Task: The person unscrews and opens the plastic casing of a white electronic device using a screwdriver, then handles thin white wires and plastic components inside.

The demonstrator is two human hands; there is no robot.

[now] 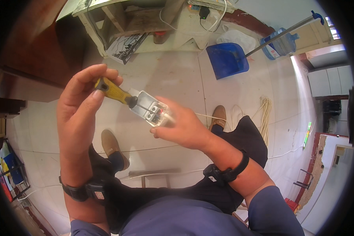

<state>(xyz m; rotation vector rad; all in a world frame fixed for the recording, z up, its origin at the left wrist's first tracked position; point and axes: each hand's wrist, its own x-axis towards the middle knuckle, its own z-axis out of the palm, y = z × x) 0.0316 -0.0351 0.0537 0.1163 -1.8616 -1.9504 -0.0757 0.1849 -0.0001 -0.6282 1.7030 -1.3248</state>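
My left hand (pixel 78 106) grips a yellow and black screwdriver (pixel 118 93) by its handle end, thumb against fingers. The shaft slants down to the right into an opened white plastic electrical housing (pixel 146 100). Its tip is by the terminal block (pixel 151 113) inside; whether it sits in a screw I cannot tell. My right hand (pixel 183 125) is closed around the far side of this housing, its thumb along the lower end. A bit of red shows beside the terminals. From behind my right hand a thin white cable (pixel 210 116) runs off to the right.
A coil of pale cable (pixel 266 118) lies on the tiled floor at right. Beyond my hands are a blue dustpan (pixel 227 59), a large water bottle (pixel 278 44) and a wooden bench (pixel 139 23). My shoes (pixel 113 147) stand below, and a dark wooden cabinet (pixel 37 59) is at left.
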